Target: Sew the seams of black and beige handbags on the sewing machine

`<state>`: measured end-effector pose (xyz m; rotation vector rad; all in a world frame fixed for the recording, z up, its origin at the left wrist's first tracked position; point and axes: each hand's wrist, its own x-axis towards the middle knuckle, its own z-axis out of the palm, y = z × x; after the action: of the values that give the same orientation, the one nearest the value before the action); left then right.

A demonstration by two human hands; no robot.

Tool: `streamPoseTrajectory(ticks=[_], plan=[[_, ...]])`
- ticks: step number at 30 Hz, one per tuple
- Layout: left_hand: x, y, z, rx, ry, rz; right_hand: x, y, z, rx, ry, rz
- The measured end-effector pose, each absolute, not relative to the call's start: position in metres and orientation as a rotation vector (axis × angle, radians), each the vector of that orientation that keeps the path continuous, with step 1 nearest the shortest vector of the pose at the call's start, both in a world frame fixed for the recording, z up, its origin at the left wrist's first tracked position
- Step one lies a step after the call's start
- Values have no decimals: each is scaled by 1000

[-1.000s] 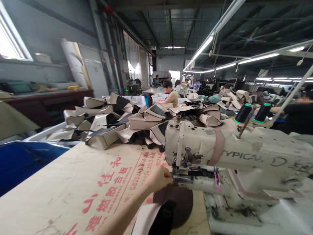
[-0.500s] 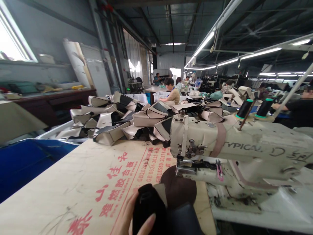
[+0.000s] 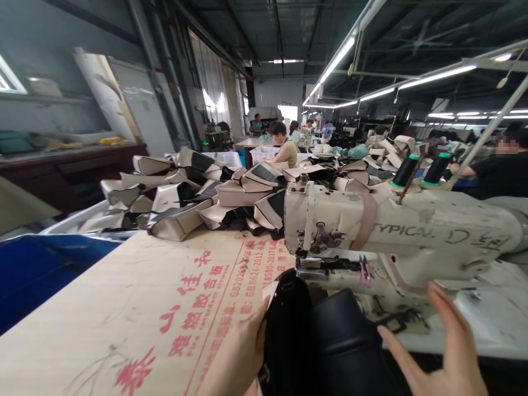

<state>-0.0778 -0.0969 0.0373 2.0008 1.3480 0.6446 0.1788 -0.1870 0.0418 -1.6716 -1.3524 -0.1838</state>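
Observation:
My left hand (image 3: 241,352) is closed on the left edge of a black leather-like sewn piece (image 3: 346,335), in front of the sewing machine (image 3: 342,220). A dark fuzzy part of the piece lies beside that hand; a smooth panel with a seam lies further right. My right hand (image 3: 445,346) is open, thumb and fingers spread. Its thumb tip is close to the panel's right edge; whether they touch I cannot tell. Pink-handled thread snips (image 3: 365,272) rest on the machine just behind. The lower part of the piece runs out of view.
A plywood table (image 3: 136,308) with red print extends left. Behind it lies a heap of beige and black sewn pieces (image 3: 243,192). A blue sheet (image 3: 53,275) hangs at the left. Two black thread spools (image 3: 437,168) stand behind the machine. People (image 3: 284,148) work further back.
My left hand has moved right with the black piece, which now covers most of the brown piece. My right hand has come into view, spread, at the lower right. The view has shifted slightly.

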Motion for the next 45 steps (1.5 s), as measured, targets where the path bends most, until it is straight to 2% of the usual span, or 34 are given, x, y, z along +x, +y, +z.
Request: streamPoseTrajectory(ticks=[2, 4, 10, 18, 24, 28, 32, 35, 45], plan=[[-77, -98, 32, 1989, 1371, 657, 166, -168, 52, -1636, -1791, -305], [-81, -97, 26, 1998, 1381, 672, 138, -143, 54, -1674, -2079, -206], [-120, -86, 21, 2076, 1282, 555, 88, -87, 30, -1763, -2323, 166], [-106, -74, 22, 2305, 1217, 612, 94, -127, 16, -1853, -2268, 315], [-95, -58, 37, 2377, 937, 416, 109, -125, 11, -1732, -2194, 487], [-105, -55, 35, 2346, 890, 433, 119, -111, 12, -1431, -2234, 514], [-111, -54, 31, 2330, 831, 490, 126, -97, 10, -978, -2307, 692], [-111, -54, 30, 2317, 859, 494, 129, -94, 10, -897, -2289, 788], [-107, -55, 31, 2357, 918, 553, 117, -102, 10, -967, -2168, 564]])
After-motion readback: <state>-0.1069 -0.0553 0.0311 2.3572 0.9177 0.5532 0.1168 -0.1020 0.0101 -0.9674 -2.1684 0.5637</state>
